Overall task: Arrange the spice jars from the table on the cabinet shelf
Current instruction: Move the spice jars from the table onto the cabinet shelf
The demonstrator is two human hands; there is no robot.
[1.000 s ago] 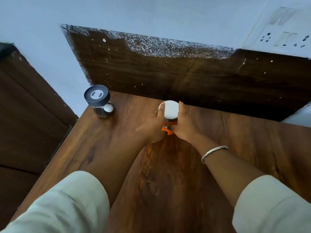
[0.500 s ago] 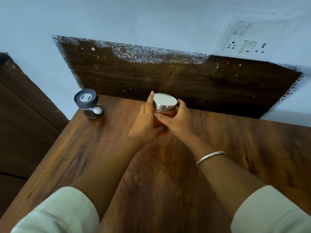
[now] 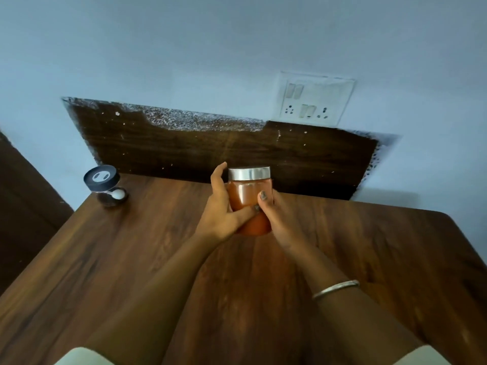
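jars: 2 | orange jar (image 3: 249, 198) held, 2 hands | dark-lidded jar (image 3: 105, 185) on table (image 3: 131, 259)

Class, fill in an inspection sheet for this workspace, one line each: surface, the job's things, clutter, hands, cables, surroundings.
Surface: wooden table, brown grain, set against the wall.
Job's things: orange spice jar with a silver lid, upright, held between both hands; dark-lidded jar standing at the table's far left corner.
Clutter: nothing seen.
Hands: left hand grips the orange spice jar from the left, thumb across its front; right hand grips it from the right; bangle on the right wrist.
Cables: nothing seen.
Surroundings: paint-speckled dark wood panel behind the table; switch and socket plate above it; the cabinet shelf is not in view.
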